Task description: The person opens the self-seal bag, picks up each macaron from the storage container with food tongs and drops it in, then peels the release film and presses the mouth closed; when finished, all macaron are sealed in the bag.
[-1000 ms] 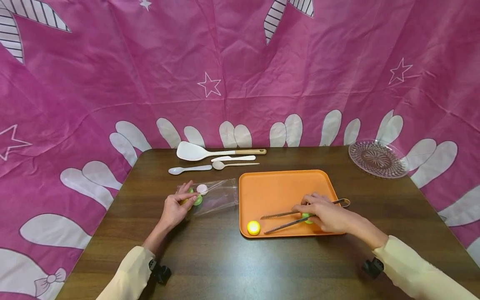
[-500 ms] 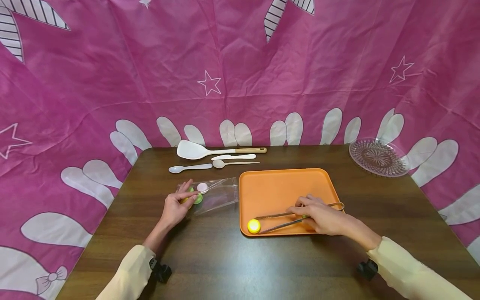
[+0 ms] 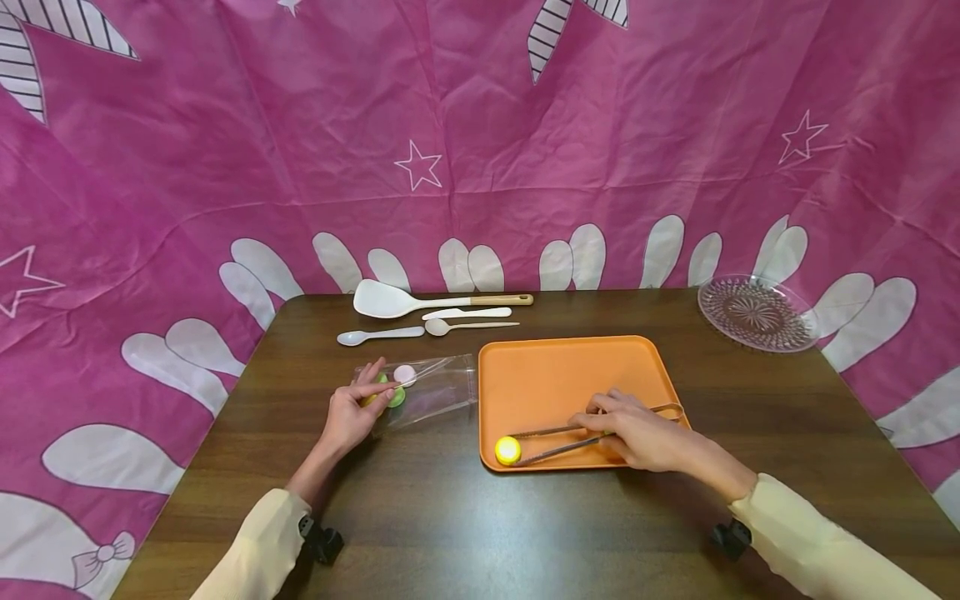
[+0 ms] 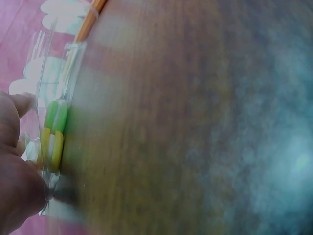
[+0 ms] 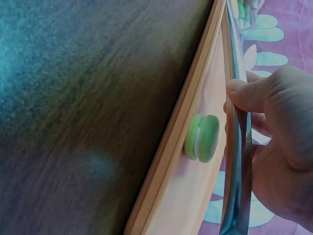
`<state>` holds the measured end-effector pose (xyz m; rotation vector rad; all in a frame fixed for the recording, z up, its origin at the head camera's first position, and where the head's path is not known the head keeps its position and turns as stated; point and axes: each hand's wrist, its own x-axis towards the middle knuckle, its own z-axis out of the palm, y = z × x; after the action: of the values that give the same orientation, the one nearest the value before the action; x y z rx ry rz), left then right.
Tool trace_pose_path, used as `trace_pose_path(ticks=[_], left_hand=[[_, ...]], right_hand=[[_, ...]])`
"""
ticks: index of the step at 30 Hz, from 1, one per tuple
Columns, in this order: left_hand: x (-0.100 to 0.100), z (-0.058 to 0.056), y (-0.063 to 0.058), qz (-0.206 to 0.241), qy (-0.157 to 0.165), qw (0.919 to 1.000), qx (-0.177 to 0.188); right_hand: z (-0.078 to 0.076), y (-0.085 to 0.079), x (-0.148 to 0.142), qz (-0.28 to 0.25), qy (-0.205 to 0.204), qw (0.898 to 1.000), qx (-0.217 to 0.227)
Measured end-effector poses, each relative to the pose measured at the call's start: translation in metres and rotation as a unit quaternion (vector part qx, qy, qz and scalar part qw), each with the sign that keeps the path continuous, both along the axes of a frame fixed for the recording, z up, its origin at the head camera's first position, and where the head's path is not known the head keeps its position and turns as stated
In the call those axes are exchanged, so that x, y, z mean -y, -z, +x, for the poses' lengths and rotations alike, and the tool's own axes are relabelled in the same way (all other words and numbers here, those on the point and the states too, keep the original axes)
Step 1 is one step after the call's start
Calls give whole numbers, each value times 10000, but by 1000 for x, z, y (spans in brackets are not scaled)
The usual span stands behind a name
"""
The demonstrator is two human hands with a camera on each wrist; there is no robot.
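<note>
Between eight and nine o'clock pointed the steel tongs (image 3: 564, 450), long axis slanting across the orange tray (image 3: 577, 367), tips either side of the yellow macaron (image 3: 507, 451)! The right hand (image 3: 636, 433), back uppermost, gripped them mid-length, fingers curled; over at nine o'clock, the left hand (image 3: 352, 417) pinched the clear bag (image 3: 442, 396), forearm reaching forward.

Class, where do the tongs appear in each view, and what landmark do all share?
Head: tongs right of centre, lower half, in the right hand.
Left wrist: not in it.
Right wrist: right of centre, running top to bottom.
Landmark: tray, a sliver at top left in left wrist.
</note>
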<state>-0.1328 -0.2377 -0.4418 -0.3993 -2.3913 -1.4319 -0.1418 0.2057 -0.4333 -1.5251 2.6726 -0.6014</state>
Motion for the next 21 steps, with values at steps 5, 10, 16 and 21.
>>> trace_pose_path(ticks=[5,10,16,21], left_hand=[[0,0,0,-17,-29,10000,30],[0,1,0,-22,-62,10000,41],[0,1,0,-20,-56,10000,38],[-1,2,-1,-48,-65,10000,-19]], right_hand=[[-1,-3,1,-59,15,9999,-115],[-3,-4,0,-110,49,9995,-290],[-6,-4,-1,-108,142,9992,-359],[-13,-8,4,-137,287,9987,-408]])
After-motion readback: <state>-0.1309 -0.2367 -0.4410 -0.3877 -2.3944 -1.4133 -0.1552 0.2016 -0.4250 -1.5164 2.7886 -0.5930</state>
